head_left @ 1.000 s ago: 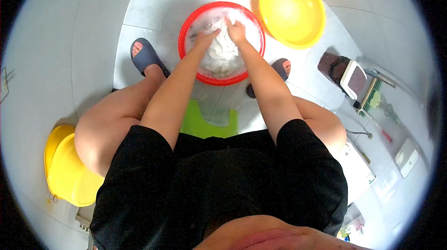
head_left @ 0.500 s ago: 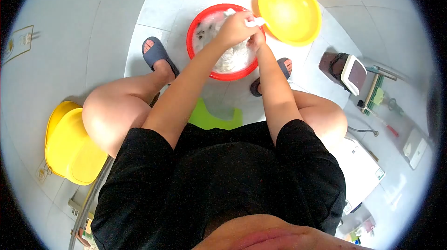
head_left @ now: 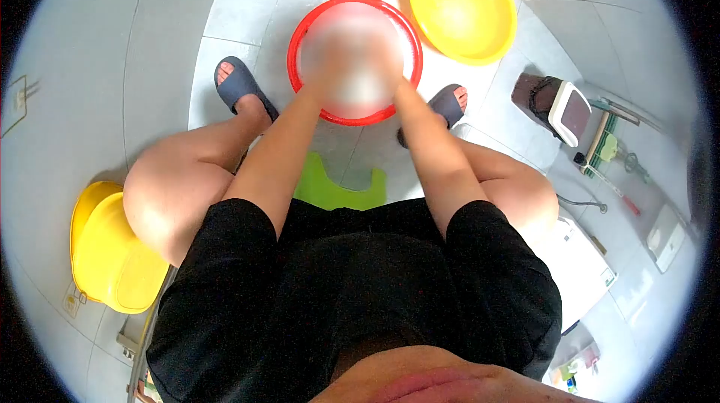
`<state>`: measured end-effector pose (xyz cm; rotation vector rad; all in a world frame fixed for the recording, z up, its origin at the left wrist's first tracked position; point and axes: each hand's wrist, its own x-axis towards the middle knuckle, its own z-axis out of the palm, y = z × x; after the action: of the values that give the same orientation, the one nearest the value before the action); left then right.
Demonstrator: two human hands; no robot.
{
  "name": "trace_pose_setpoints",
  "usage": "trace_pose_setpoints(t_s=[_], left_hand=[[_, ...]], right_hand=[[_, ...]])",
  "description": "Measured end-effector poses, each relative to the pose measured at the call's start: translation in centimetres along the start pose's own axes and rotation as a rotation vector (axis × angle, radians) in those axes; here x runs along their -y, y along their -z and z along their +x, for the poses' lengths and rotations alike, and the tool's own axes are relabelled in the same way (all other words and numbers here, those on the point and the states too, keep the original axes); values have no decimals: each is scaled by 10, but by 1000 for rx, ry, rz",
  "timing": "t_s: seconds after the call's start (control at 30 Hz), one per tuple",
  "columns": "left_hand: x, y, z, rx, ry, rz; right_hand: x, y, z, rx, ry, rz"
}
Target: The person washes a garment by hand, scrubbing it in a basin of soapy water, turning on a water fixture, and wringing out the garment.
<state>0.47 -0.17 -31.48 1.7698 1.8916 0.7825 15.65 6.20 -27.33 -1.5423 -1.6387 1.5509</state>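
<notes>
Between my feet stands a round red basin (head_left: 358,120). Its inside is smeared by a heavy blur, with only pale white and pinkish tones showing through. Both forearms reach down into it. My left hand (head_left: 331,67) is over the left half of the basin and my right hand (head_left: 385,62) over the right half, apart from each other. The fingers of both are lost in the blur, so whether they grip anything does not show.
A yellow basin (head_left: 463,9) sits on the tiles at the upper right. Right of my foot stands a bin with a white-rimmed lid (head_left: 570,114). Beneath me is a green stool (head_left: 337,189). A yellow tub (head_left: 127,253) is at the left.
My hands were together over the basin, pinching a bit of white cloth above sudsy water; now they are apart and lower in the basin. The view has shifted slightly.
</notes>
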Motion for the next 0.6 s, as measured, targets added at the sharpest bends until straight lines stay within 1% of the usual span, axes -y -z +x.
trace_pose_setpoints(t_s=[0.03,0.07,0.1,0.17,0.2,0.23,0.27,0.3,0.33,0.37,0.4,0.43,0.5,0.53,0.57,0.6], left_hand=[[5,1,-4,8,8,-4],[7,4,-9,15,229,-130],[10,6,-13,21,449,-256],[21,2,-19,59,436,-323],[23,4,-21,70,586,-548],[23,12,-22,74,737,-767],[7,37,-13,65,855,-1068],[14,30,-12,66,865,-1055],[23,16,-13,74,856,-1032],[33,5,-15,83,849,-1013],[40,-1,-16,183,920,-809],[33,4,-12,185,921,-810],[6,28,-1,91,911,-706],[9,26,-1,85,909,-709],[18,16,-3,113,946,-710],[28,3,-6,141,982,-715]], right_hand=[[11,-26,-8,-282,309,-499],[9,-41,-19,-331,371,-451],[7,-52,-29,-327,360,-454],[0,-61,-42,-314,301,-708],[3,-60,-42,-270,270,-803],[3,-60,-36,-256,262,-797],[1,-62,-25,-178,164,-850],[-3,-64,-12,-103,67,-900],[-7,-65,6,-116,126,-873],[-11,-66,19,-109,120,-867],[2,-60,32,46,-106,-769],[9,-56,47,195,-328,-663],[-91,-83,79,333,-378,-839],[-140,-96,94,408,-395,-925],[-134,-91,97,404,-390,-929],[-115,-80,99,332,-305,-945]])
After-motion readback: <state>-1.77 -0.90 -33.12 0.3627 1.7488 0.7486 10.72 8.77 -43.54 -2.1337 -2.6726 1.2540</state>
